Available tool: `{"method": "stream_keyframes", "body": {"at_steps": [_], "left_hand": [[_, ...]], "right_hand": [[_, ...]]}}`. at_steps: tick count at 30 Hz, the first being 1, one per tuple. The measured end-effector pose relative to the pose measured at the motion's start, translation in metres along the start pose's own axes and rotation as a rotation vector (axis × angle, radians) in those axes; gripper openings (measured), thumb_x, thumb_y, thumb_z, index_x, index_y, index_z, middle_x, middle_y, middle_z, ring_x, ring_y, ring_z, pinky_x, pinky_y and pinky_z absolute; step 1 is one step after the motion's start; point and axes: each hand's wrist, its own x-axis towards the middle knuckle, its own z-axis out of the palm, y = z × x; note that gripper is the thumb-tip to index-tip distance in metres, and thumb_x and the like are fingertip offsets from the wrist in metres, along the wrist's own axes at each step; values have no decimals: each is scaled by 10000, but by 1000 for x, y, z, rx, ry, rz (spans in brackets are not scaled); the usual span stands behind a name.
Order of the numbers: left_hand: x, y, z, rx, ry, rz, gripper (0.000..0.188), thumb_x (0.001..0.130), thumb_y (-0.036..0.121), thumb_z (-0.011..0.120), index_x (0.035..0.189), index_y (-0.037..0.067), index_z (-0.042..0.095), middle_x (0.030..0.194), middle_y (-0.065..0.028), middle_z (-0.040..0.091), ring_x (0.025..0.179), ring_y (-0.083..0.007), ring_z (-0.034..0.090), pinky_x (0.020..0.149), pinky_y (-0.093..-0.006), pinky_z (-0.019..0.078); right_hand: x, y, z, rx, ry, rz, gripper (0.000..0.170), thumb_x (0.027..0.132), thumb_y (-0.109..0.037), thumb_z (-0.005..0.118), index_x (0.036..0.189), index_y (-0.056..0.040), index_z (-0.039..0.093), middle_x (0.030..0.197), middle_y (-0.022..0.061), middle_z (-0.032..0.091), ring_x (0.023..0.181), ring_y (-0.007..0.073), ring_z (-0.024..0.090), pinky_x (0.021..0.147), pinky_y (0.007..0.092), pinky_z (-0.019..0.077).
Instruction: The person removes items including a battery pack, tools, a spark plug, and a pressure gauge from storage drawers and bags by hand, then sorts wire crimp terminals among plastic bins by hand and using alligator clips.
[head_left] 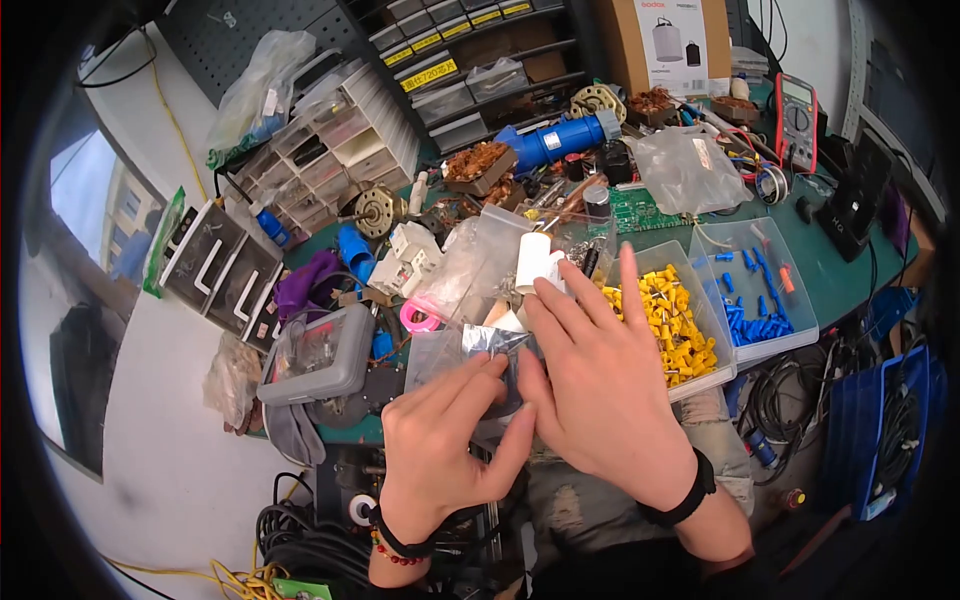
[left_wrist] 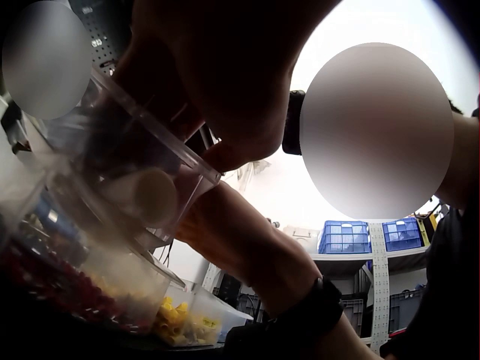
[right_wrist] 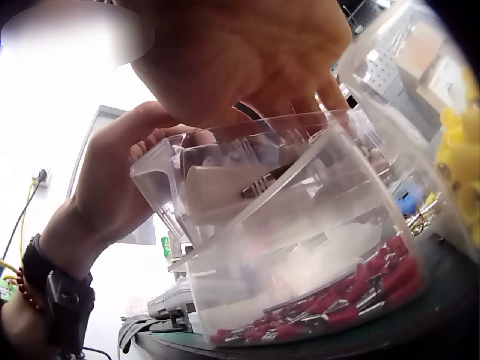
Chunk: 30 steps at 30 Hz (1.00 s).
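Observation:
My left hand (head_left: 450, 430) is bent inward over a clear plastic box, its fingertips right at a shiny silver packet (head_left: 488, 339). Its thumb stands apart from the fingers. Just right of it, my right hand (head_left: 605, 385) reaches over the box with fingers spread and mostly straight. A white roll (head_left: 533, 263) stands beyond the right fingertips. In the right wrist view, the clear box (right_wrist: 161, 169) sits tilted on another clear box, which has red crimp terminals (right_wrist: 337, 300) at its bottom. The right fingers are partly hidden behind the box rim there.
To the right stand clear bins with yellow terminals (head_left: 680, 330) and blue terminals (head_left: 765, 325). A grey case (head_left: 318, 355) lies at the left. Small drawers (head_left: 330, 150), a blue cylinder (head_left: 560, 142) and a multimeter (head_left: 797, 120) line the back of the green table.

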Motion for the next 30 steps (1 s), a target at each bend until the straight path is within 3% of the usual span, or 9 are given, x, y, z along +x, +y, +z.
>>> {"method": "stream_keyframes", "body": {"at_steps": [7, 9, 13, 14, 22, 25, 27, 28, 30], "left_hand": [[5, 7, -12, -124, -21, -50, 345, 684, 125, 715, 1001, 15, 634, 874, -137, 666, 820, -332, 682, 688, -353, 544], [5, 6, -10, -161, -29, -85, 355, 686, 126, 721, 1010, 13, 630, 861, -132, 646, 788, -324, 668, 679, -351, 536], [4, 2, -8, -274, -16, -176, 363, 695, 145, 738, 1006, -1, 621, 821, -124, 601, 717, -300, 627, 651, -353, 519], [3, 2, -11, -276, -43, -197, 361, 708, 133, 736, 1025, -5, 635, 844, -122, 619, 758, -233, 628, 694, -307, 512], [1, -9, -9, -262, -61, -189, 228, 780, 105, 717, 963, -3, 634, 797, -110, 626, 687, -226, 649, 631, -303, 514], [3, -9, -10, -275, -99, -184, 194, 776, 88, 717, 928, 3, 633, 753, -88, 622, 650, -215, 644, 604, -296, 508], [3, -12, -11, -229, -86, -146, 182, 768, 84, 722, 917, 18, 641, 727, -77, 622, 651, -223, 638, 604, -299, 499], [5, -14, -12, -201, -69, -95, 178, 755, 92, 734, 898, 31, 647, 715, -69, 624, 651, -226, 629, 647, -324, 488], [3, -18, -12, -185, -87, -77, 175, 767, 126, 727, 895, 36, 649, 753, -64, 637, 687, -224, 635, 734, -348, 500]], "right_hand": [[-4, 16, -4, 344, 6, -24, 365, 827, -26, 502, 1176, 42, 583, 1229, 217, 581, 1279, 391, 454, 1151, 558, 196], [-4, 19, -4, 410, 60, -42, 351, 817, -39, 520, 1143, 81, 575, 1173, 262, 579, 1241, 428, 463, 1130, 557, 242], [-2, 16, -11, 423, 28, -40, 327, 831, -2, 501, 1139, 72, 579, 1170, 262, 583, 1222, 442, 480, 1121, 539, 276], [-1, 14, -12, 426, 18, -42, 301, 845, -4, 500, 1125, 69, 584, 1158, 261, 591, 1221, 445, 482, 1121, 526, 285], [27, 12, -14, 426, -66, -6, 224, 853, 5, 529, 1059, 45, 608, 1059, 214, 627, 1162, 407, 528, 1122, 496, 305], [38, 15, -16, 397, -180, 21, 181, 842, 8, 550, 1006, 35, 622, 969, 183, 631, 1055, 381, 557, 1059, 488, 375], [45, 16, -15, 354, -252, -73, 157, 836, 19, 553, 974, 40, 624, 912, 169, 619, 982, 359, 548, 947, 506, 429], [46, 15, -12, 400, -240, -58, 165, 825, -4, 569, 973, 28, 635, 920, 158, 624, 989, 342, 540, 893, 496, 417], [50, 16, -14, 350, -299, -66, 201, 815, -10, 587, 1006, 13, 644, 961, 146, 625, 1006, 332, 534, 915, 456, 398]]}}
